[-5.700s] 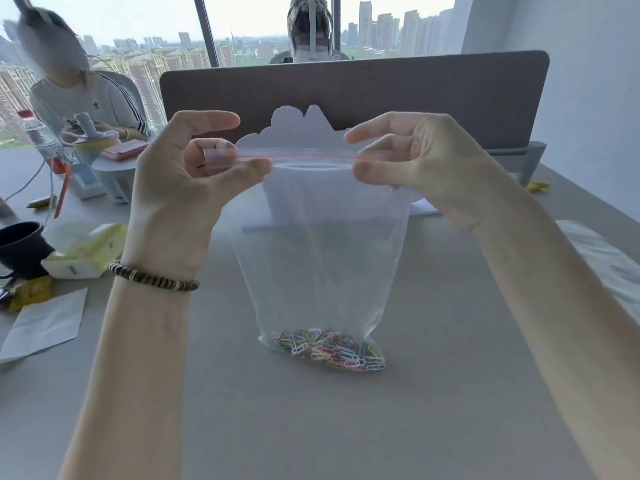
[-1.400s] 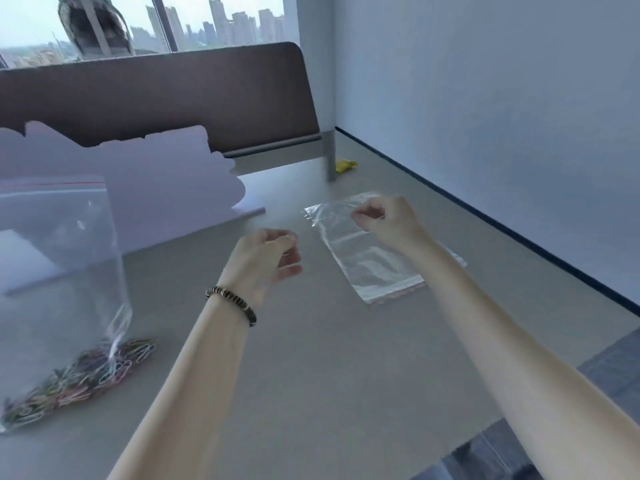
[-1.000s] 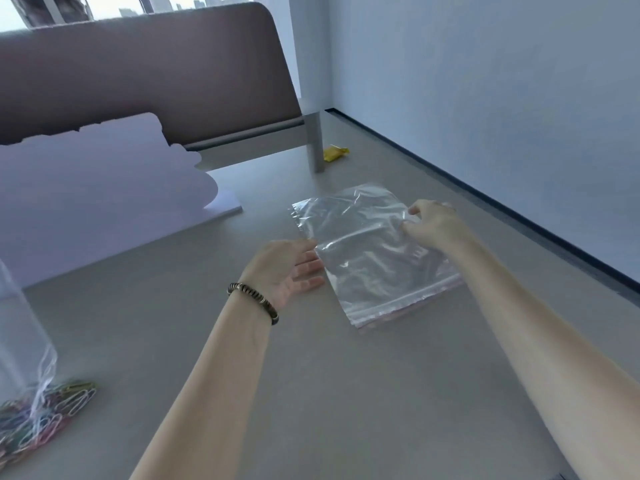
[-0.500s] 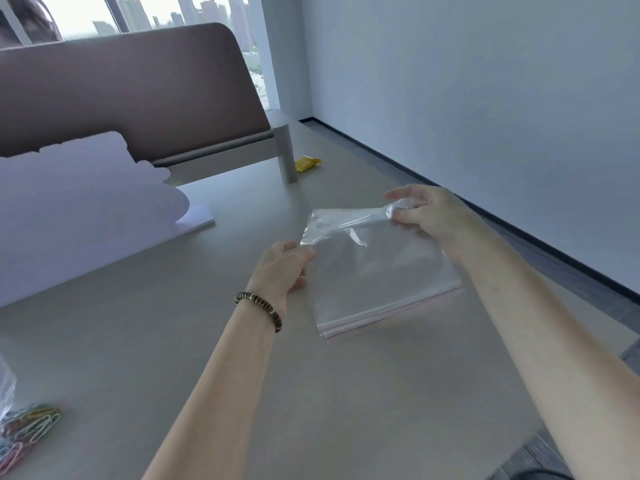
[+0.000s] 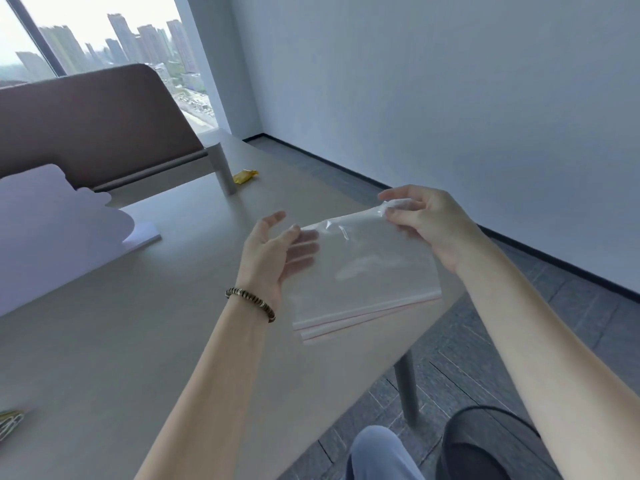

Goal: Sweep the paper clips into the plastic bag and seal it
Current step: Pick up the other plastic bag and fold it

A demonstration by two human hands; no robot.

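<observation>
- Hands hold an empty clear plastic bag [image 5: 363, 271] in the air above the right end of a grey worktop [image 5: 104, 341].
- The right hand [image 5: 426, 220] pinches the bag's upper corner between thumb and fingers.
- The left hand [image 5: 273, 254] is spread open, its fingers lying behind the bag's left edge and showing through the plastic; a beaded bracelet [image 5: 250, 303] circles that wrist.
- The bag hangs with its zip strip, edged by a thin red line, at the bottom.
- No writing or brand can be read on the bag.
- A few coloured paper clips [image 5: 8, 422] show at the lower left edge of the view, well apart from the bag.
- A small yellow wrapper [image 5: 245, 176] lies at the far end of the worktop; any print on it is too small to read.
- A brown divider panel [image 5: 97, 123] stands along the far edge.
</observation>
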